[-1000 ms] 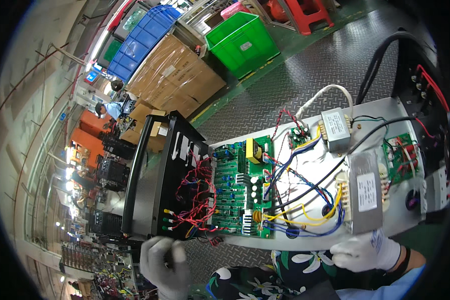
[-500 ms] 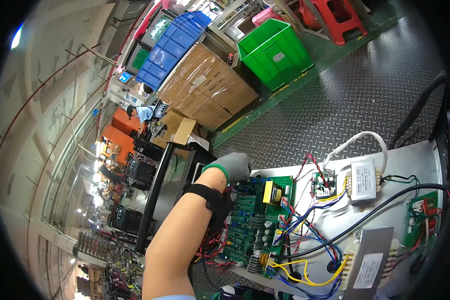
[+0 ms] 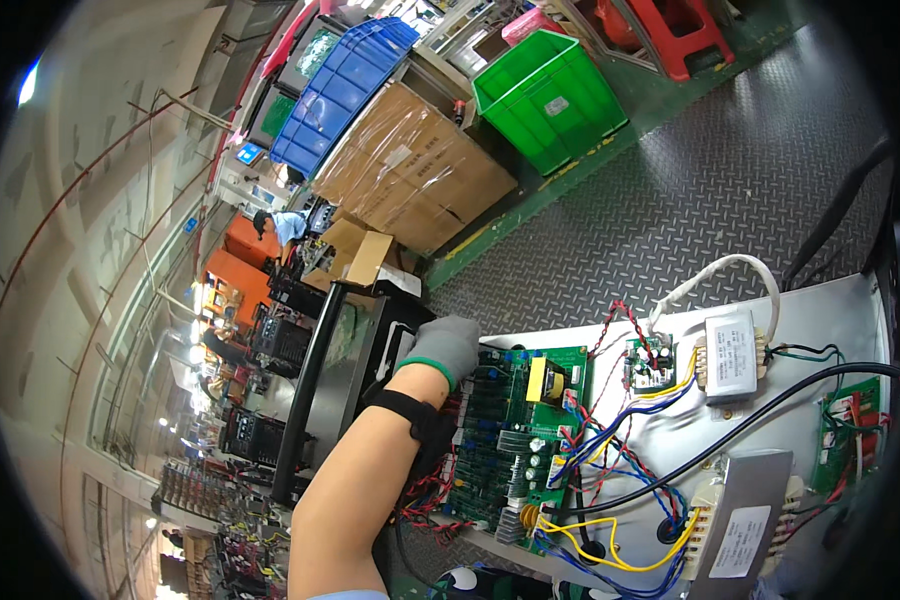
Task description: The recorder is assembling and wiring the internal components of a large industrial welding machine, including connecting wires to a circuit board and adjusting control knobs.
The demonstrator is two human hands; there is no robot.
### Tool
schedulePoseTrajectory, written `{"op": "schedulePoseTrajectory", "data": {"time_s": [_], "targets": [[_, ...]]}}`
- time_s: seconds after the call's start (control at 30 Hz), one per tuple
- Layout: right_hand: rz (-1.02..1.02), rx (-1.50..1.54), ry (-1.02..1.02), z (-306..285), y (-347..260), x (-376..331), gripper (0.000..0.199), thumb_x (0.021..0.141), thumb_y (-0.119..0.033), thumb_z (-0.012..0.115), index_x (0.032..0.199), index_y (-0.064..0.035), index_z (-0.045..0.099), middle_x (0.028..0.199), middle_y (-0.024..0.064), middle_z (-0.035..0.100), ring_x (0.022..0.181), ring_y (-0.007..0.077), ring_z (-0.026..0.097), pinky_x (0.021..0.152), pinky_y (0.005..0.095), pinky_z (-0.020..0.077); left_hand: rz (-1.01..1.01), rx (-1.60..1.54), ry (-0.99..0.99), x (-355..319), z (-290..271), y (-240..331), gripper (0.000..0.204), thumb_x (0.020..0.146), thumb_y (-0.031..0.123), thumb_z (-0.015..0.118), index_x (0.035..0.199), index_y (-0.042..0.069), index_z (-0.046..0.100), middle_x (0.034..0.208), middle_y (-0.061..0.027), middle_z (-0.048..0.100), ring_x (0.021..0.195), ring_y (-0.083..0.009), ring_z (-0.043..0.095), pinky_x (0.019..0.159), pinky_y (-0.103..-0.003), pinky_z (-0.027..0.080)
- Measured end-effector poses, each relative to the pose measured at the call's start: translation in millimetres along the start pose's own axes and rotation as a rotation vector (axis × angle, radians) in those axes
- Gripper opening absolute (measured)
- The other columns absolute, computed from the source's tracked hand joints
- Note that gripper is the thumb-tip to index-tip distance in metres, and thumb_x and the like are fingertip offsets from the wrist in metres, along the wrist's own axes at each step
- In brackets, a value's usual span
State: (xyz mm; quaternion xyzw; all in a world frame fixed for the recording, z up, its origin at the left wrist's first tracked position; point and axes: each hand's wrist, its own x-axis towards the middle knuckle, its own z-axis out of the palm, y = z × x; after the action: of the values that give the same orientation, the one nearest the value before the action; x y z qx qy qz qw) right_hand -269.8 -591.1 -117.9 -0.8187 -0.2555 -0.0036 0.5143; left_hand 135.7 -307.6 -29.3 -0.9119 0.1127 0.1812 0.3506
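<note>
My left hand [image 3: 444, 352], in a grey glove with a green cuff, is at the far left corner of a green circuit board [image 3: 515, 420], beside a black panel [image 3: 395, 312]. Its fingers curl down out of sight, so the hand looks closed; whatever it may hold is hidden. A black strap [image 3: 410, 408] circles the forearm. The board carries a yellow-banded transformer [image 3: 543, 380], heat sinks and several plugged wires. Red and black wires [image 3: 430, 505] bunch under the forearm. My right hand is not in view.
A white metal plate [image 3: 620, 350] carries a small transformer [image 3: 731, 358], a large transformer [image 3: 738, 525] and a black cable [image 3: 730, 430]. A black bar handle [image 3: 308, 400] stands at left. Beyond are a cardboard box [image 3: 420, 170], a green bin [image 3: 550, 105] and a blue crate [image 3: 345, 90].
My left hand has moved left and slightly nearer, from the board's far edge towards the black panel. More of the board's far left corner shows now.
</note>
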Motion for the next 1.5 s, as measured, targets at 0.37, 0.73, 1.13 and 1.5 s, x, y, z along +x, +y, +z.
{"op": "schedulePoseTrajectory", "data": {"time_s": [0.37,0.73,1.13,1.5], "targets": [[0.071,-0.167,0.116,21,-9,7,0.020,0.084,-0.010,0.071,0.104,-0.0098,0.076,0.107,0.0156,0.074,0.092,0.0320,0.074,0.077,0.0371,0.0588,0.363,-0.385,0.949,-187,-65,-79,0.027,0.091,0.019,0.060,0.115,0.009,0.066,0.104,-0.0150,0.069,0.094,-0.0360,0.067,0.082,-0.043,0.054],[-0.126,-0.455,-0.136,-46,-153,177,0.027,0.084,-0.019,0.066,0.107,-0.0037,0.072,0.077,0.0167,0.065,0.070,0.0325,0.066,0.065,0.0410,0.0522,0.149,-0.364,0.911,-281,87,-106,0.052,0.095,0.044,0.059,0.133,0.008,0.057,0.141,-0.0216,0.049,0.126,-0.0429,0.050,0.104,-0.052,0.041],[0.184,-0.383,-0.357,35,51,457,0.044,0.086,-0.031,0.067,0.119,-0.0026,0.069,0.113,0.0197,0.071,0.106,0.0340,0.067,0.093,0.0402,0.0509,0.038,-0.558,0.900,-266,95,-126,0.032,0.086,0.019,0.064,0.115,0.007,0.064,0.132,-0.0186,0.058,0.109,-0.0363,0.061,0.089,-0.046,0.052],[0.058,-0.340,-0.718,78,115,505,0.031,0.085,-0.015,0.063,0.114,-0.0052,0.070,0.115,0.0217,0.067,0.106,0.0362,0.064,0.092,0.0440,0.0513,-0.347,-1.162,0.457,-261,70,-118,0.027,0.098,0.010,0.060,0.123,0.005,0.069,0.141,-0.0208,0.054,0.121,-0.0336,0.059,0.097,-0.036,0.050]]}}
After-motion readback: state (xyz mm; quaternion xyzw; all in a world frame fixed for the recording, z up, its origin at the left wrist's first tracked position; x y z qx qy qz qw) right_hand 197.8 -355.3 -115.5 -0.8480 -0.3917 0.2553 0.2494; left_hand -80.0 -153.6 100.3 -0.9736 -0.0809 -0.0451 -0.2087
